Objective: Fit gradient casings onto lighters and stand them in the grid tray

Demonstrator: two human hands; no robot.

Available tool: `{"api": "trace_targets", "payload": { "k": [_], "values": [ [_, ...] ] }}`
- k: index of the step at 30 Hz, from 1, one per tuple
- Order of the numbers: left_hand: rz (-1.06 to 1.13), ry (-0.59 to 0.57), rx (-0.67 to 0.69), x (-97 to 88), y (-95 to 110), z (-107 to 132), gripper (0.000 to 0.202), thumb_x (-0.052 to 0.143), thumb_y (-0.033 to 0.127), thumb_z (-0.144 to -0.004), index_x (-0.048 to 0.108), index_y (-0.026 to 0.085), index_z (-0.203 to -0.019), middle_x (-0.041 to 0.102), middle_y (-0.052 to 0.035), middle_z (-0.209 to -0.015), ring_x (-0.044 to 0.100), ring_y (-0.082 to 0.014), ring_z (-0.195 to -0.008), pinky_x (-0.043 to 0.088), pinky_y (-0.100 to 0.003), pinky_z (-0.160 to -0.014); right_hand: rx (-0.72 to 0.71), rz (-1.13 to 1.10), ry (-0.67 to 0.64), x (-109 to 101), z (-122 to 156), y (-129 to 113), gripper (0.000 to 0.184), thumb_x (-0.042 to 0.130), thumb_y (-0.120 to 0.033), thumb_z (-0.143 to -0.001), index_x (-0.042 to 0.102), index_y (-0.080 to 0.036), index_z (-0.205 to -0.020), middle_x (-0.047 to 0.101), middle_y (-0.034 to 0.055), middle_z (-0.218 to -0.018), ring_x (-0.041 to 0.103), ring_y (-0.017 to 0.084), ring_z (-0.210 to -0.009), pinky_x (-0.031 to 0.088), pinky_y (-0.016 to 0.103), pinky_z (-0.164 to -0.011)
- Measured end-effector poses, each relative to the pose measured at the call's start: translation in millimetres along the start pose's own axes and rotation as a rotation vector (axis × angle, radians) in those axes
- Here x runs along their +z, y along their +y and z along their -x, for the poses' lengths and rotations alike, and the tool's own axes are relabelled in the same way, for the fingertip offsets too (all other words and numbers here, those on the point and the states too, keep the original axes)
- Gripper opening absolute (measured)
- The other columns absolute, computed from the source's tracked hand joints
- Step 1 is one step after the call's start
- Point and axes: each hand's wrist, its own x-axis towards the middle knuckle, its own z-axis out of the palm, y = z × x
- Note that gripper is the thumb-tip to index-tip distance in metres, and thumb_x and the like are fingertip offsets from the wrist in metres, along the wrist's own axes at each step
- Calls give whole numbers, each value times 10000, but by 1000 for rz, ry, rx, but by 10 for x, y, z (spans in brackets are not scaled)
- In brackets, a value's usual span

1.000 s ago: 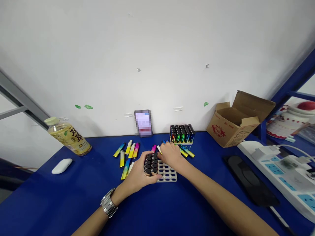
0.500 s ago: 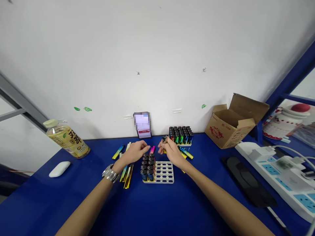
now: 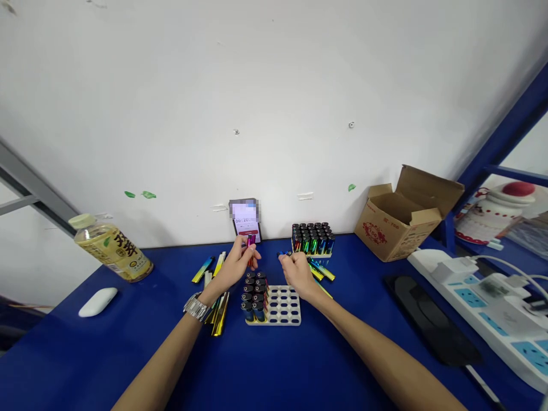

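Left grip [image 3: 234, 266] hovers over blue table [image 3: 240, 371] against white wall [image 3: 291, 85].

Taking the front tray [image 3: 277, 323] as reference. Finding upright units [image 3: 258, 309] in its left columns. Recording loose flat pieces [image 3: 220, 315] just left of it, a small case [image 3: 98, 302] and a bottle [image 3: 115, 249] farther left. Noting the left hand [image 3: 234, 262] behind its left end, a phone [image 3: 244, 212] farther back; the right hand [image 3: 299, 275] behind its right end. Listing a second tray [image 3: 322, 255] behind and right, then a carton [image 3: 379, 229]; well right, a flat device [image 3: 432, 319], then a power strip [image 3: 483, 313].
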Motion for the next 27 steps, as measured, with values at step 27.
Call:
{"api": "trace_targets", "payload": {
  "k": [27],
  "values": [
    [301, 162, -172, 62, 186, 113, 469, 430, 455, -810, 428, 184, -427, 258, 63, -341, 206, -50, -318, 166, -215, -362, 12, -35, -67, -17, 34, -9, 517, 422, -559, -832, 357, -208, -458, 253, -69, -385, 233, 67, -377, 174, 233, -399]
  ]
}}
